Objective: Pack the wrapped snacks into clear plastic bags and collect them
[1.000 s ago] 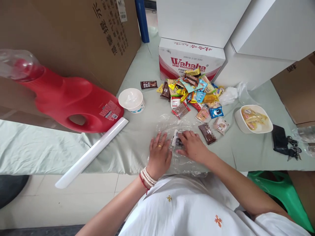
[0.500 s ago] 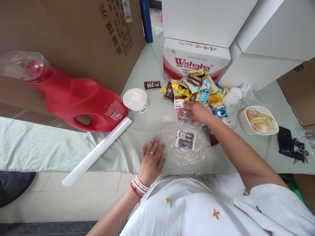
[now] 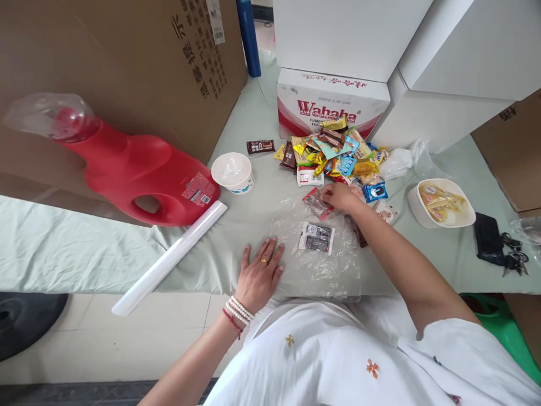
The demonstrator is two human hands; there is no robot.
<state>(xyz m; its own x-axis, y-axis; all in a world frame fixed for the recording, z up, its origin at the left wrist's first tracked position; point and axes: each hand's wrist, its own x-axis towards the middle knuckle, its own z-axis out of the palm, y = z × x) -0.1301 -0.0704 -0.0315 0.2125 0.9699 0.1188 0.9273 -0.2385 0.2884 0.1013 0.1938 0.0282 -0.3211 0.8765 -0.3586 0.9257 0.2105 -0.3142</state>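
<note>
Our left hand [image 3: 260, 274] lies flat with fingers spread, gripping nothing, on the nine o'clock edge of a clear plastic bag [image 3: 325, 270]. Our right hand [image 3: 341, 195] pinches a red-edged snack packet [image 3: 316, 204] at the bag's twelve o'clock rim. A black-and-white packet [image 3: 316, 238] rests on the bag at six o'clock from it. From the right hand, the snack pile [image 3: 333, 153] sits at twelve o'clock, a white bowl [image 3: 422, 219] at three, a paper cup [image 3: 232, 171] at ten.
</note>
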